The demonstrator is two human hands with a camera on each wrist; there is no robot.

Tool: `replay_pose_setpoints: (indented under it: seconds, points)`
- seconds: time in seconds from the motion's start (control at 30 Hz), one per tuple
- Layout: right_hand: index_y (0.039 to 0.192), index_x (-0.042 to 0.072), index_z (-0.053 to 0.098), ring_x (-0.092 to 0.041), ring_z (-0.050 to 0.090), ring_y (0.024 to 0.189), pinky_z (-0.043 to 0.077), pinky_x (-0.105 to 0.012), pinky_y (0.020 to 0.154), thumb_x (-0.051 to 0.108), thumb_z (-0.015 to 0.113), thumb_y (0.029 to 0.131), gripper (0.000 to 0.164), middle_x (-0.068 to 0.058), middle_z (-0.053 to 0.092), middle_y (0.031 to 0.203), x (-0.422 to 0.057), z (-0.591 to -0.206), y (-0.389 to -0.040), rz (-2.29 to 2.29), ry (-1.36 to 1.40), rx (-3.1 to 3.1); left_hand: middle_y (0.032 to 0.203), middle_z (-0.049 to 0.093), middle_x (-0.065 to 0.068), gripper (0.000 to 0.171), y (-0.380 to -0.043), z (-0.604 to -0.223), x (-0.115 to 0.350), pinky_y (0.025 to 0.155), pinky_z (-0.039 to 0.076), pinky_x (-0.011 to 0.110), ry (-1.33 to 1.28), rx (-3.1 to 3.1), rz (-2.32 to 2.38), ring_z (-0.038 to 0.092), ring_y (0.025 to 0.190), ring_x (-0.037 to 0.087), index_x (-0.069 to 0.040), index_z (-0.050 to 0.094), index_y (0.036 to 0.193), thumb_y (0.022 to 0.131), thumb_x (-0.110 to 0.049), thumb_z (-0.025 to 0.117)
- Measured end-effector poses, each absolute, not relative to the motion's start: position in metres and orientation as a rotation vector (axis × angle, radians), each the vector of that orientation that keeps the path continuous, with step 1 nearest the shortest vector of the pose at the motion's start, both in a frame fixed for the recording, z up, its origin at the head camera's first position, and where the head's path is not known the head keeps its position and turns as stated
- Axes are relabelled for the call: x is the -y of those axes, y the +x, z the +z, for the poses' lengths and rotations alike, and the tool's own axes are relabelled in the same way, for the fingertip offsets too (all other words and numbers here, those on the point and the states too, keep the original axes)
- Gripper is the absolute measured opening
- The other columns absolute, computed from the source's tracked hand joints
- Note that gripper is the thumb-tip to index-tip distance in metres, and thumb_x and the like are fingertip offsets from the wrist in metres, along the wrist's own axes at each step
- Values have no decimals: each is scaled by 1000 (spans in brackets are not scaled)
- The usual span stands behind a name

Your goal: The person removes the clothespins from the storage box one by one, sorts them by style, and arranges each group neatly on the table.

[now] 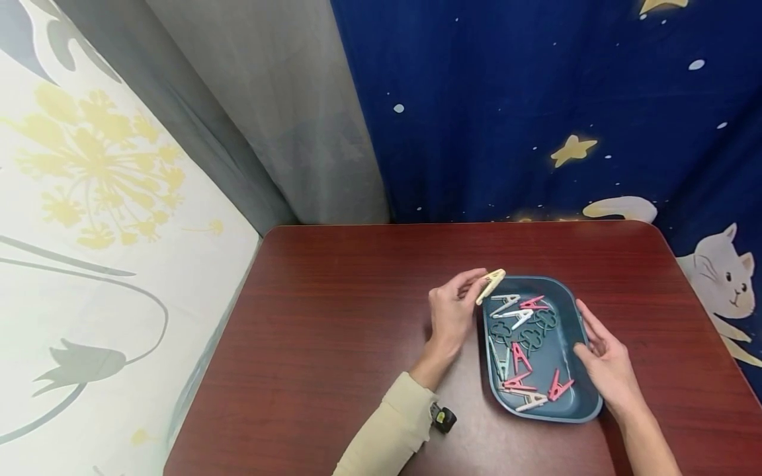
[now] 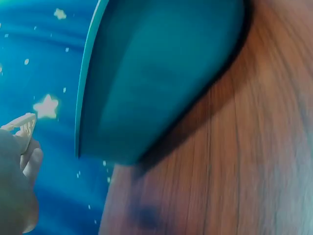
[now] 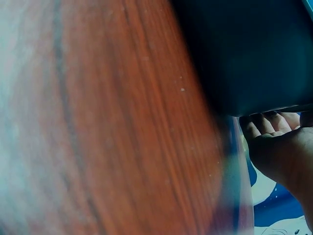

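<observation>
Above the upper left corner of a blue tray [image 1: 565,357], my left hand [image 1: 450,311] pinches a pale yellow clothespin [image 1: 491,285] between thumb and fingers. The same clothespin [image 2: 28,128] shows at the left edge of the left wrist view. My right hand [image 1: 610,367] grips the tray's right side, thumb over the rim and fingers along the outside. In the right wrist view its fingers [image 3: 271,123] reach against the tray's dark outer wall. Inside the tray lie pink clothespins [image 1: 558,386], white clothespins [image 1: 521,317] and dark green flower-shaped pieces [image 1: 531,339].
The tray rests on a reddish-brown wooden table [image 1: 333,330], toward its right side. Behind the table hang a blue star-patterned curtain [image 1: 476,119] and a grey curtain [image 1: 309,119]. A small black device [image 1: 443,419] sits at my left wrist.
</observation>
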State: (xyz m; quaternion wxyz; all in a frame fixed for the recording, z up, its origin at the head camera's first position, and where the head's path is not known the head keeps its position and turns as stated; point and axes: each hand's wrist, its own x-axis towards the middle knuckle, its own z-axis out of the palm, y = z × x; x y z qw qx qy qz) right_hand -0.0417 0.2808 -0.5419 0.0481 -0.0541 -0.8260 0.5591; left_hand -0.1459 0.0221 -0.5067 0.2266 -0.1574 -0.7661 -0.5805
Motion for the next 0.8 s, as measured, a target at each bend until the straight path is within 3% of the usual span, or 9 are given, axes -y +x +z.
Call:
replay_pose_setpoints:
  seconds: [0.4,0.8]
  points:
    - [168,26,31,16,48,127,43,-3,90,-3,54,104,75,-13,40,164,-280,-542,-41,1716,-167,2512,88,81,-9,13,-166,-536,13,62,58,25,-95,2154,-1388,72,70,4,-18,86,101,89,-24,88]
    - [169,27,30,15,46,129,42,-3,91,-2,54,104,75,-11,39,166,-281,-541,-41,1732,-171,2516,90,80,-14,15,-168,-560,27,71,55,42,120,2287,-1201,75,77,9,-23,85,104,89,-23,88]
